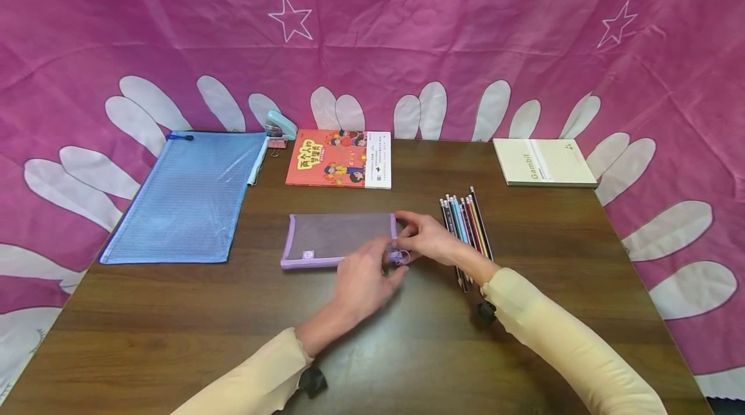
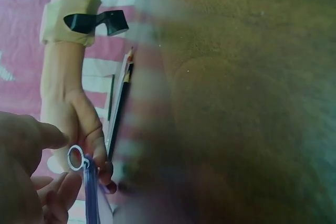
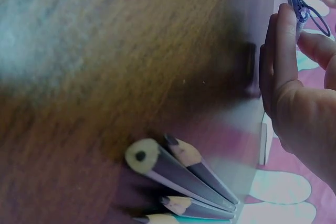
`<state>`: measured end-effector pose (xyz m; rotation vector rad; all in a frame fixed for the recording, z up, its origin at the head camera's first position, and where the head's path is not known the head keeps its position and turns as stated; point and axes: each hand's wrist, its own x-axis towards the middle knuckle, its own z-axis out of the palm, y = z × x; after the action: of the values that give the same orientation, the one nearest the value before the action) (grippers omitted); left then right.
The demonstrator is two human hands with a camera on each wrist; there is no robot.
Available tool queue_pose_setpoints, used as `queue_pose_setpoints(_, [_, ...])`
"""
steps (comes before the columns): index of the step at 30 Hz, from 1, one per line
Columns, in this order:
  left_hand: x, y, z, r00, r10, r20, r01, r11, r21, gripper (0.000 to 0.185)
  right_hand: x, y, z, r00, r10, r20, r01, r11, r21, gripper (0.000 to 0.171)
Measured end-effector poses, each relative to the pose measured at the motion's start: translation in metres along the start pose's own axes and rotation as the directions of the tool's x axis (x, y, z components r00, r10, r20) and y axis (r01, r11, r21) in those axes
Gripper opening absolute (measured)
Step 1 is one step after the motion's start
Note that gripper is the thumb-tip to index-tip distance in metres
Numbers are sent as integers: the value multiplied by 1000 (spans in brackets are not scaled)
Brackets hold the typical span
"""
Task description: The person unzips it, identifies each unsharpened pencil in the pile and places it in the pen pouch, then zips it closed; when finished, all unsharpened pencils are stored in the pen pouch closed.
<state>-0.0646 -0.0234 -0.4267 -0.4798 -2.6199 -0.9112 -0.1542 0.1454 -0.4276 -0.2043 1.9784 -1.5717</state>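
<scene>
Pouch (image 1: 340, 232) of purple-edged mesh lies near the middle of the table (image 1: 174, 331), its long axis roughly parallel to the far edge, its zip (image 1: 314, 263) along the side that faces the near edge. What matters most, it seems, is how the pull ring (image 1: 403, 258) sits to the fingers: it is at the pouch's right end, at the corner turned toward the table's right and near edges. The right hand (image 1: 433, 240) is the nearer of the two; its fingers pinch that end, the thumb opposed to the others. The left hand (image 1: 363, 279) reaches in from the near-edge side, its fingers parted and, as far as can be told, holding nothing; the ring lies just beyond them, toward the right edge.

From the head, the left fingertips are hard to make out; the left wrist view shows the ring standing out past the thumb, not gripped. The right wrist view shows the right thumb and forefinger on opposite sides of the pouch's end, and close up the sharpened tips of the pencils (image 1: 462, 221), whose near part the right forearm partly covers from the head. The pencils lie between the pouch and the table's right edge.
</scene>
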Motion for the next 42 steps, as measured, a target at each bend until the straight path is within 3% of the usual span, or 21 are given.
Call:
queue_pose_setpoints(10, [1, 4, 20, 995, -85, -42, 88, 993, 81, 41, 2, 2, 0, 1000, 17, -20, -17, 1000, -21, 75])
queue_pose_setpoints(16, [-1, 3, 23, 994, -89, -63, 95, 991, 96, 35, 2, 1, 2, 1000, 18, -18, -18, 1000, 14, 75])
queue_pose_setpoints(25, [-3, 1, 27, 992, -89, -87, 90, 996, 5, 25, 3, 2, 3, 1000, 8, -11, -7, 999, 35, 74])
queue_pose_setpoints(35, [-11, -4, 24, 990, -57, -131, 31, 980, -195, 26, 4, 3, 3, 1000, 14, -4, -14, 996, 84, 75])
queue_pose_setpoints(37, [-14, -6, 22, 990, -46, -136, 19, 981, -194, 29, 4, 3, 3, 1000, 18, 4, -18, 993, 113, 76])
queue_pose_setpoints(42, [-15, -12, 18, 983, 49, -175, -63, 995, -80, 28, 4, 4, 3, 1000, 23, 12, -25, 988, 154, 76])
